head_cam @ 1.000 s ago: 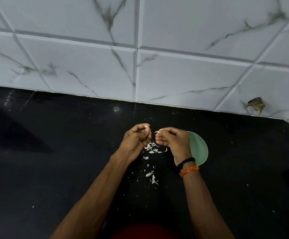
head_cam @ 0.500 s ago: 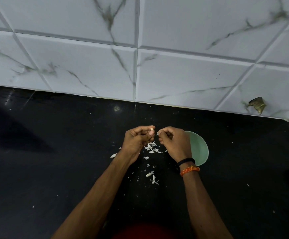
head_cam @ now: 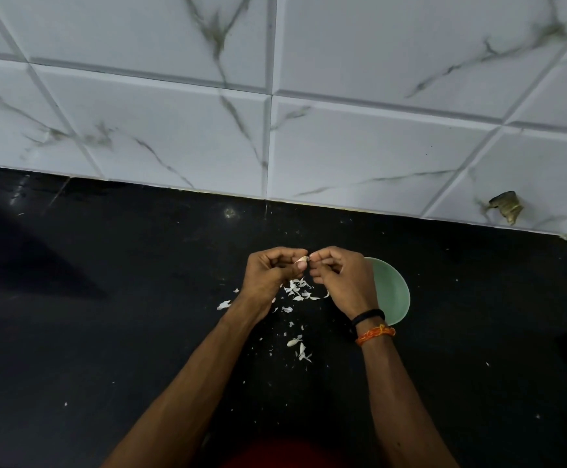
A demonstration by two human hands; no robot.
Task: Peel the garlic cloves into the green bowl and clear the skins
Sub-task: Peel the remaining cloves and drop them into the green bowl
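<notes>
A small pale garlic clove is pinched in the fingertips of my left hand, held above the black counter. The fingertips of my right hand pinch at the clove's right end, so both hands meet over it. The green bowl stands on the counter just right of my right hand, partly hidden by it; its contents are out of sight. White garlic skins lie scattered on the counter below and between my hands, with more skin flakes nearer to me.
The black counter runs back to a white marbled tile wall. A broken patch marks the tile at the right. One loose skin piece lies left of my left wrist.
My hands have drawn closer together until their fingertips meet at the clove. A skin piece has appeared on the counter left of my left wrist.
</notes>
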